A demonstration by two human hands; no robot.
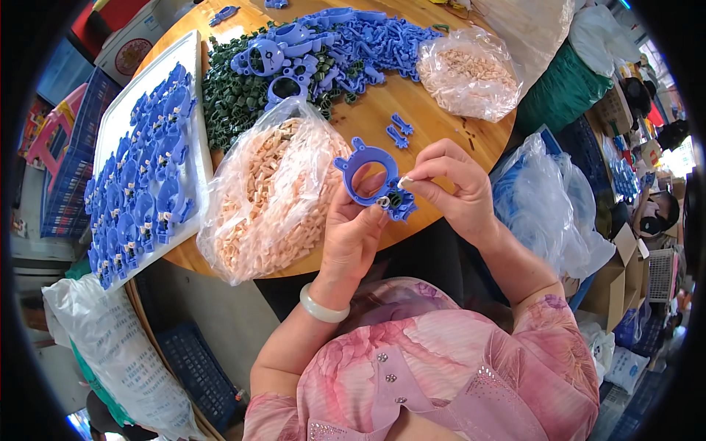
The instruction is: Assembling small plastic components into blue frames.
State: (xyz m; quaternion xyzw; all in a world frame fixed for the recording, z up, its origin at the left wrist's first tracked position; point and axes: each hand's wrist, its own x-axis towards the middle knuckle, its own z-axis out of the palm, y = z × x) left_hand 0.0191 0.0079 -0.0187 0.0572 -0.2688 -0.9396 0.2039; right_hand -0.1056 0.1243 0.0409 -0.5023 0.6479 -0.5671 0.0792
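My left hand (pixel 354 228) is closed on a blue plastic toy part (pixel 362 156) with a large ring and small ears, held upright above the table's near edge. Below the ring, a dark green piece and a small pale piece show on the part. The thumb and fingers of my right hand (pixel 456 187) pinch a small cream-coloured piece (pixel 405 183) close against the part's right side. Just beyond my hands, two small blue limb-shaped pieces (pixel 399 131) lie on the wooden table (pixel 360 110).
A clear bag of peach-coloured pieces (pixel 283 198) stands left of my hands; a smaller such bag (pixel 471 73) lies far right. Behind are heaps of dark green pieces (pixel 232 95) and blue parts (pixel 390 40). At left, a white tray (pixel 193 95) carries several rows of assembled blue parts.
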